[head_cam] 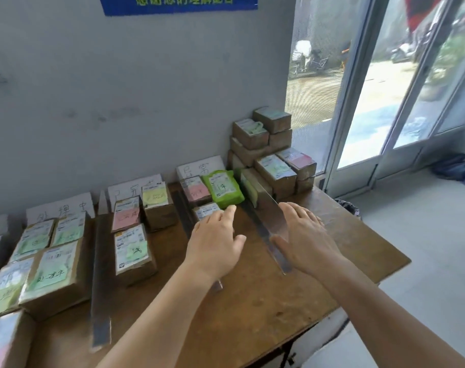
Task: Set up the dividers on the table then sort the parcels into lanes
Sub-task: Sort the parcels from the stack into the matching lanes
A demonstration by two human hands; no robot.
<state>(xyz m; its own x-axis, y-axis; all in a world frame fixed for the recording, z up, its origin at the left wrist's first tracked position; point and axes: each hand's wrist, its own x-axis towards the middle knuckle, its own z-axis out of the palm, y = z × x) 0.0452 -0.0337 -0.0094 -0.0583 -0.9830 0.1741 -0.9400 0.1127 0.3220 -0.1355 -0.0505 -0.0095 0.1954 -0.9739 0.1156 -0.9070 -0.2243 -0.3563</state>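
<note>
Metal divider strips lie on the brown wooden table (pixel 292 301), splitting it into lanes. My right hand (pixel 303 235) is open and rests against the rightmost divider (pixel 268 219). My left hand (pixel 215 240) is open, its fingers lying over a small cardboard parcel (pixel 206 209) in the lane left of that divider, fingertips near a green bag parcel (pixel 223 188). A pink-labelled parcel (pixel 195 192) sits behind. Another divider (pixel 100 288) runs further left, and a third divider (pixel 182 208) is partly hidden by my left hand.
Labelled cardboard parcels fill the left lanes (pixel 53 274) and the middle lane (pixel 133 251). A stack of boxes (pixel 268 147) stands at the table's back right corner. White handwritten sign cards (pixel 199 166) lean on the grey wall. Glass doors (pixel 385 88) stand to the right.
</note>
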